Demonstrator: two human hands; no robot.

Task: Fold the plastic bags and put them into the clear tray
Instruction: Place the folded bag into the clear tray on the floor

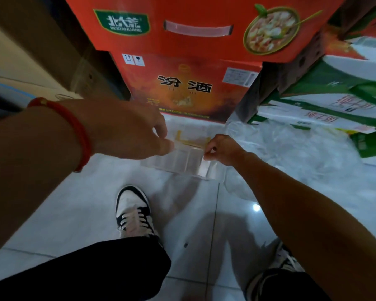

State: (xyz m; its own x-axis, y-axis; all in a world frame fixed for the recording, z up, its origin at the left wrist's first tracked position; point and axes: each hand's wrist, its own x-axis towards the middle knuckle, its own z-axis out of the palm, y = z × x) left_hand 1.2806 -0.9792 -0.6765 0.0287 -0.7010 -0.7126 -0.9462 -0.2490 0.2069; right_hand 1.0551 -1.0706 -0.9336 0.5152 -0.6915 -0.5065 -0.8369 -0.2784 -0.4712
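A clear plastic bag (191, 141) with yellow print is stretched between my two hands just above the floor. My left hand (130, 131) pinches its left end with thumb and fingers. My right hand (223, 151) pinches its right end. Right below the bag, on the pale tiled floor, lies the clear tray (161, 165) with several compartments. A folded whitish bag (204, 168) stands in its right-hand compartment. More loose clear plastic bags (291, 148) lie in a crumpled heap on the floor to the right.
A red carton (182, 90) stands just behind the tray, with a bigger red box (195, 27) stacked on it. Green and white sacks (334, 101) lean at the right. My two sneakers (134, 211) and dark trouser legs are in the foreground.
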